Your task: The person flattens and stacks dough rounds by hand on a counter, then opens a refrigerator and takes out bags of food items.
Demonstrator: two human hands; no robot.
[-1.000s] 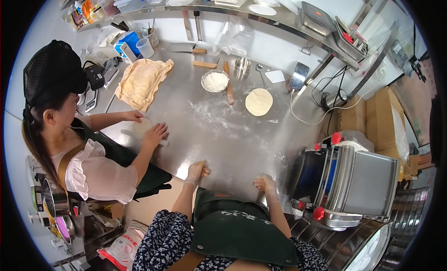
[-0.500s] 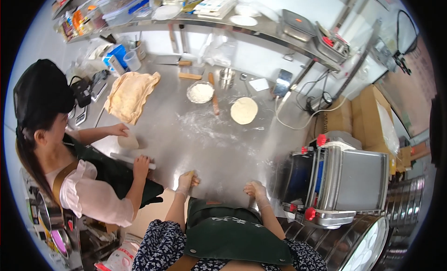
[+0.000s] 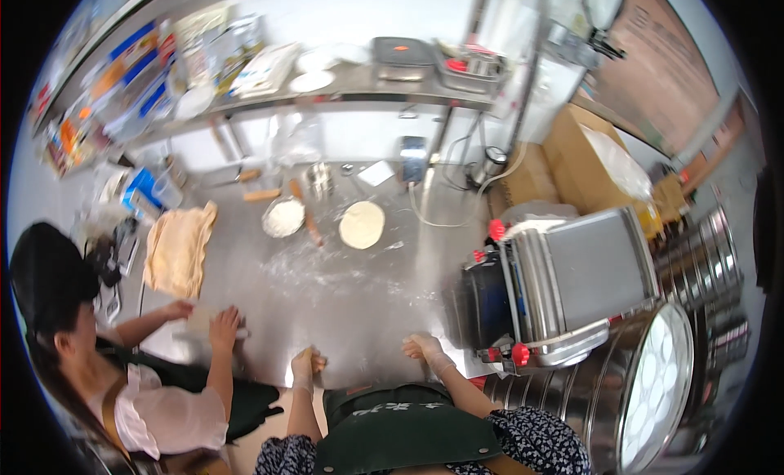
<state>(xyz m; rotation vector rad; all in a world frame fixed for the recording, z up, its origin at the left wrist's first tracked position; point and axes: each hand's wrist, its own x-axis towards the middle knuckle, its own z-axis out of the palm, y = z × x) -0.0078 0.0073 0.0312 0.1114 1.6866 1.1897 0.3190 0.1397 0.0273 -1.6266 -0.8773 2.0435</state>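
Both hands lie at the near edge of the desk (image 3: 273, 312). Left hand (image 3: 308, 362): fingers curled together. Right hand (image 3: 420, 347): fingers likewise folded; whether either grip is closed on the desk's edge cannot be told. The round dough sheet (image 3: 362, 224) lies flat on the far part of the desk, well apart from both hands. To its left: a wooden rod (image 3: 309, 218), a bowl of white powder (image 3: 267, 224) and a larger dough slab (image 3: 180, 250). Near left: a co-worker (image 3: 175, 410). Right: a metal machine (image 3: 596, 267) with red knobs.
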